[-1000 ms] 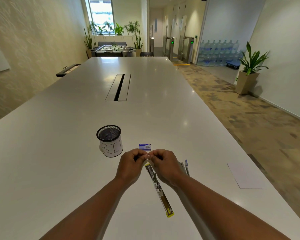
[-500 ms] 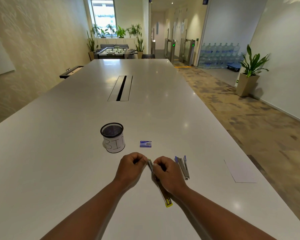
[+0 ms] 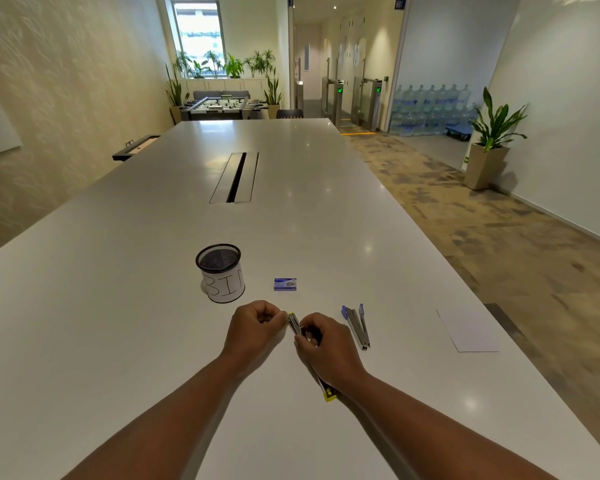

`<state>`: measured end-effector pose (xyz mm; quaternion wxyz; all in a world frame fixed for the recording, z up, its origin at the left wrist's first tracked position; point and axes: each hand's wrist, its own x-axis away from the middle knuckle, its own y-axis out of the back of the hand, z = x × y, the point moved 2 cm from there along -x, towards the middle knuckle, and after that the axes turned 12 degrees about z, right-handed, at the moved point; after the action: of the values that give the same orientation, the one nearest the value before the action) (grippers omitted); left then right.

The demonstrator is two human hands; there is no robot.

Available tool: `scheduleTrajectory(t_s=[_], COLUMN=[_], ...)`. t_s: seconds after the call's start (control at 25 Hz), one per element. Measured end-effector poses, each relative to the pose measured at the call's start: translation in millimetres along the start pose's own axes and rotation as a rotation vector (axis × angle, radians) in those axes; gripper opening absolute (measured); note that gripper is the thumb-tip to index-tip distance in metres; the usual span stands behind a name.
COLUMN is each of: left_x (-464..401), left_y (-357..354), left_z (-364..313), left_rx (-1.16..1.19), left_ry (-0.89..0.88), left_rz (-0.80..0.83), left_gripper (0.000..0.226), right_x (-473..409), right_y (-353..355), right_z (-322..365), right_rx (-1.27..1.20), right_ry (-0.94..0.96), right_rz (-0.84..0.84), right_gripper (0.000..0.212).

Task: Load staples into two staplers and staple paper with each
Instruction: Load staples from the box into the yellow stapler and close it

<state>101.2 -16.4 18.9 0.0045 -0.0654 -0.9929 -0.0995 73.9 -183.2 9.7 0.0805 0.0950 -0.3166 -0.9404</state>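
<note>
In the head view, a long white desk (image 3: pixel 118 306) is seen running away from the near edge toward a far room. Near the middle of the near edge, a yellow-tipped stapler (image 3: pixel 297 325) is laid open along the desktop, its far end between the two hands and its yellow near end (image 3: pixel 329 394) showing beside the right wrist. The left hand (image 3: pixel 255 329) is curled, with its fingertips brought against the far tip of the stapler; whether something small is pinched there cannot be told. The right hand (image 3: pixel 326 348) is curled over the middle of the stapler, with the metal rail gripped between thumb and fingers. The two hands are held close together, almost touching.

Just to the right of the right hand, a second stapler (image 3: pixel 357 327) with blue ends is lying opened out on the desk, apart from both hands. A small blue staple box (image 3: pixel 285 284) is placed just beyond the hands. To its left, a black mesh cup (image 3: pixel 221 271) with a paper label reading "BIN" is standing upright. A white sheet of paper (image 3: pixel 466 329) is lying flat near the right edge, well apart from the hands.
</note>
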Motion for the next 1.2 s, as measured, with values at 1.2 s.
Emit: scheduleTrajectory(t_s=[1.2], left_x=[-15.2], left_y=[-13.6], left_z=[-17.0], left_rx=[-0.433], left_ry=[0.085], left_rz=[0.155], left_gripper=[0.018], right_x=[-3.5], right_y=[-3.3], right_z=[-5.8], right_rx=[-0.021], right_ry=[-0.007], right_rz=[-0.021], right_gripper=[0.013])
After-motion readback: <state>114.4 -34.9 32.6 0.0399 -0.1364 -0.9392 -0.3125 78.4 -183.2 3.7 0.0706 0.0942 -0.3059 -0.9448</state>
